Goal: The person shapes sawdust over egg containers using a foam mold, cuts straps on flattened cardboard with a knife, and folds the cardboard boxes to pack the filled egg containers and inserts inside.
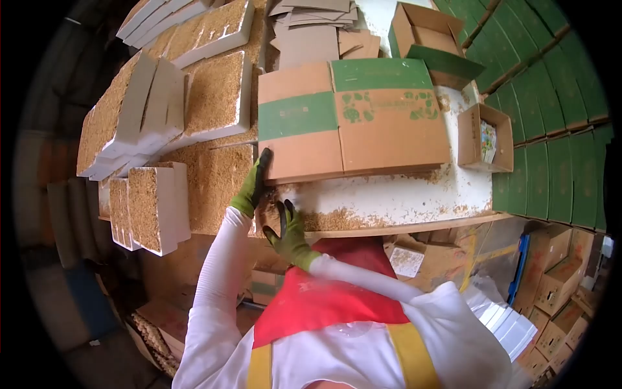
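My left hand (251, 188), in a green glove with dark fingers, reaches up against the near left corner of a flattened cardboard box (389, 136). Its fingers are stretched out along the box's edge, not wrapped round anything. The box is brown with green printed bands and lies on the white tabletop. Closer to the table's front edge, my right hand (290, 240) has its gloved fingers spread and holds nothing. Loose brown crumbs (330, 219) lie on the table beside it. A red apron (324, 298) covers my front.
White blocks topped with brown grain (217, 91) are stacked on the left. Flat cardboard sheets (308, 39) lie at the back. An open carton (424, 35) and a small box (486, 137) with packets stand right. Green cartons (551, 162) form a wall beyond.
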Available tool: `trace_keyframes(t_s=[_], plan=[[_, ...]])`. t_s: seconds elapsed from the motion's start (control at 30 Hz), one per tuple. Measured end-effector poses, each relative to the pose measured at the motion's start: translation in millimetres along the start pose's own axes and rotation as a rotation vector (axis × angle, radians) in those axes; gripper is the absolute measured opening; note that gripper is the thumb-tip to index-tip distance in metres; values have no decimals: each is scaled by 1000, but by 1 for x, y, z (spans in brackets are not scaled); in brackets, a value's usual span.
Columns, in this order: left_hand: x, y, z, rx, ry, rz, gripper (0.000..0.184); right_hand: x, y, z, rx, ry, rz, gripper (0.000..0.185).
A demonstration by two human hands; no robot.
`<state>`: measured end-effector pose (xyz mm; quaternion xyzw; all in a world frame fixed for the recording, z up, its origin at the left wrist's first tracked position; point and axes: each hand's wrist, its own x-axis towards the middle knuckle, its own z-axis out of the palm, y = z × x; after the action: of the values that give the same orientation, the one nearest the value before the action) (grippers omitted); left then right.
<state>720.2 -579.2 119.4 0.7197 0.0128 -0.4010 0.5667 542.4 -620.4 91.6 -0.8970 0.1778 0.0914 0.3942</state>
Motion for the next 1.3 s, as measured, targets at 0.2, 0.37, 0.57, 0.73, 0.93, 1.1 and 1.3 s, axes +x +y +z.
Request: trace_keyframes(t_s=[0.2, 0.37, 0.57, 0.73, 0.93, 1.1, 1.3], plan=[[-16, 13, 13, -19, 50, -54, 79, -27, 54, -100, -365, -23, 433, 88], [3, -15, 0, -43, -11, 32, 75, -5, -9, -9, 259, -87, -47, 76], [-2, -6, 2, -125, -84, -24, 75, -42, 164, -135, 621, 711, 260, 21], [-29, 22, 13, -201, -9, -111, 70, 5, 290, -249, 884, 750, 192, 49], [-42, -1, 16, -178, 55, -114, 68, 9, 280, -288, 895, 310, 157, 59], [-84, -84, 19, -233, 76, 31, 68, -70, 268, -267, 897, 346, 271, 53], [-91, -80, 22, -145, 285, 349, 59, -64, 272, -284, 346, 510, 134, 59]])
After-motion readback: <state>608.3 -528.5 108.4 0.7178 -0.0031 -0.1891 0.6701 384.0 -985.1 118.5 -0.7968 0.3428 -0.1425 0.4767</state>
